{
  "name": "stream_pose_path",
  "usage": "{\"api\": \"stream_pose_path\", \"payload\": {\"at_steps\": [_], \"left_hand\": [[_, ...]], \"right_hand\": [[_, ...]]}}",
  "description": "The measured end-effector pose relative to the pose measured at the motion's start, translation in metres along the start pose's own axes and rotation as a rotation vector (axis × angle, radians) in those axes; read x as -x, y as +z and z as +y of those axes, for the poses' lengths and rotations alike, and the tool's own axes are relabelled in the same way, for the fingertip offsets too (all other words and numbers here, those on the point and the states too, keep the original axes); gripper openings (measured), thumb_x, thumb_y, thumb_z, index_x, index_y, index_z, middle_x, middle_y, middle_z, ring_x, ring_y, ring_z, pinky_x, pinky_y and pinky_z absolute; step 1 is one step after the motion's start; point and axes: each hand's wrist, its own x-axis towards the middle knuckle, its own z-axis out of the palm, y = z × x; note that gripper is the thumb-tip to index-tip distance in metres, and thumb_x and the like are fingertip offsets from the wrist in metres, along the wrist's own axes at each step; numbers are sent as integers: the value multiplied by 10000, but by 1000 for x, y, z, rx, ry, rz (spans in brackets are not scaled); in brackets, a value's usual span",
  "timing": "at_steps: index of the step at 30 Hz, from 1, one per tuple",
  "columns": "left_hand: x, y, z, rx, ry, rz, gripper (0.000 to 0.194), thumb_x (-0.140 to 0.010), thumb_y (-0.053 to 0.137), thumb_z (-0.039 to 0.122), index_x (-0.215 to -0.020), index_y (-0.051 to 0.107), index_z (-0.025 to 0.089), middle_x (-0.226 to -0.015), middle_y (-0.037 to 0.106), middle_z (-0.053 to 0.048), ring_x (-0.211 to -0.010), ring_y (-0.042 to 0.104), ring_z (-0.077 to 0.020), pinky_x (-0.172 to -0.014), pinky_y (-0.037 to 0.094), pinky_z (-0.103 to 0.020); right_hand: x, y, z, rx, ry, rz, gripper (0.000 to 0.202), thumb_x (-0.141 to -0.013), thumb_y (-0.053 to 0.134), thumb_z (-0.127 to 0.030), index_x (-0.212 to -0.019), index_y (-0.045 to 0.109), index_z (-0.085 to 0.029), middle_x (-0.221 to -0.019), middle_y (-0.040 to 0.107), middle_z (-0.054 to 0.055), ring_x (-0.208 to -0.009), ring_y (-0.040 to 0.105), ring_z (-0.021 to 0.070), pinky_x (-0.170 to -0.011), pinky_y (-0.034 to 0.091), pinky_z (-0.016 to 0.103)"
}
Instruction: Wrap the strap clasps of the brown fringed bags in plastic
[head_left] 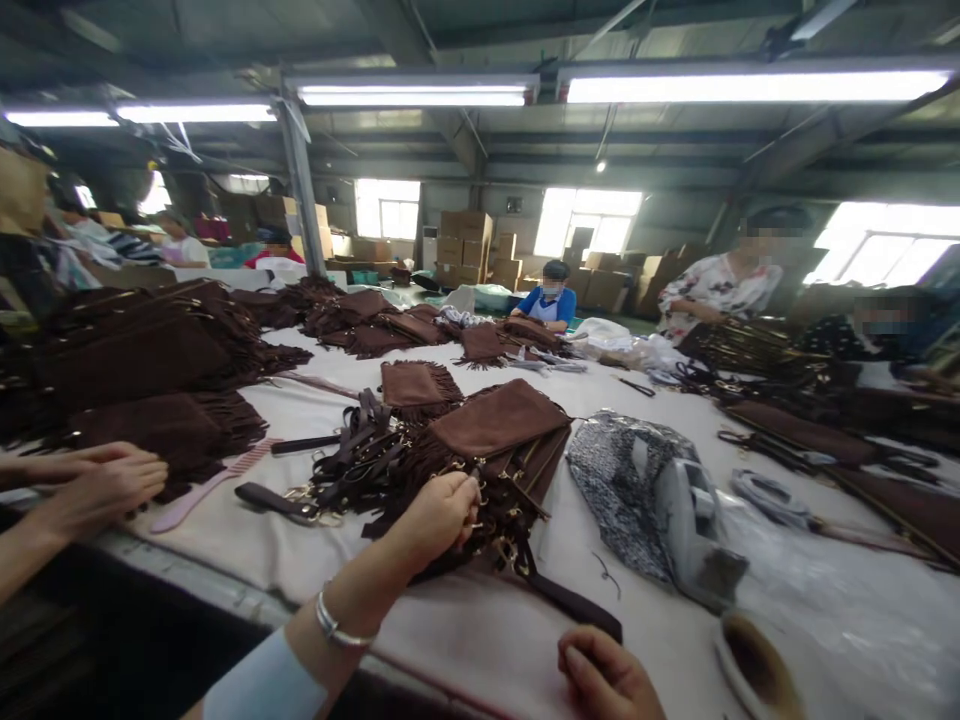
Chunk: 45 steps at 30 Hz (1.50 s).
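My left hand (442,512), with a silver bangle on its wrist, is closed at the front edge of a stack of brown fringed pouches (499,418), by their gold clasps. What its fingers pinch is too small to tell. Near the table's front edge, my right hand (604,672) has its fingers curled; whether anything is in them is hidden. A dark strap (574,603) runs from the stack towards my right hand. Left of the stack lies a heap of dark wrist straps (360,455) with gold clips.
At the left, another person's hands (112,485) are by a pink comb (202,495) and a large pile of brown pouches (142,345). Rightwards are a tape dispenser (694,525), a tape roll (757,665) and clear plastic (855,620). Several people work across the table.
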Motion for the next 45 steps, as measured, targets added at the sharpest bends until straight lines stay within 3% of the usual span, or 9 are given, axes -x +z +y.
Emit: {"api": "stream_pose_path", "payload": {"at_steps": [3,9,15,21,29,33,37,41,45], "left_hand": [[7,15,16,322,-148,-110,248,-875,456,423,-745,420,214,-572,374,89,-353,282,-43,-344,226,-169],[18,51,6,403,-253,-124,212,-864,550,369,-792,475,184,-683,591,3,-437,522,-81,-377,383,-181],[10,44,-7,668,-355,-79,159,-893,572,287,-947,584,138,-849,672,-78,-747,695,-184,-648,570,-308],[-3,34,3,666,-337,7,149,-934,501,232,-896,600,127,-647,541,11,-585,622,-120,-606,577,-297],[1,65,24,705,-353,-85,115,-898,571,221,-812,531,155,-677,535,23,-548,588,-85,-513,538,-212],[0,73,16,708,-383,-85,62,-883,568,166,-841,522,162,-724,570,6,-589,612,-95,-558,539,-227],[-4,75,1,811,-388,-120,49,-865,562,149,-895,530,171,-646,483,62,-480,490,-45,-509,460,-180],[5,76,-1,660,-335,-148,163,-824,615,231,-965,554,174,-703,571,26,-533,534,-79,-551,464,-220],[27,61,-1,90,-7,-254,203,-827,621,360,-870,663,166,-799,680,-63,-742,622,-184,-670,469,-274]], "right_hand": [[7,6,-17,160,-75,10,303,-797,628,-468,-788,682,-171,-722,637,32,-640,542,156,-590,420,249],[14,12,-35,301,-126,27,208,-843,533,-319,-815,665,-161,-728,653,36,-654,575,164,-612,443,251],[8,-17,-47,402,-188,113,205,-856,520,-305,-863,679,-176,-753,669,34,-694,604,171,-652,460,252],[-29,-34,-59,593,-188,239,229,-859,496,-301,-782,683,-192,-743,692,28,-736,629,177,-694,445,250],[-104,-11,-64,898,22,314,363,-795,592,-473,-902,725,-152,-924,737,170,-898,669,289,-751,448,333],[-120,-13,-56,911,80,300,196,-755,612,-285,-807,747,-154,-883,750,162,-854,685,268,-730,450,310],[-114,-28,-53,878,42,275,221,-774,536,-201,-797,754,-176,-849,762,79,-833,681,188,-739,443,234],[-107,-31,-59,888,-8,273,285,-835,464,-224,-862,741,-167,-872,756,73,-848,674,178,-757,438,232],[-107,-20,-61,936,-28,222,289,-870,471,-310,-921,724,-182,-919,751,84,-893,674,195,-779,435,253]]}}
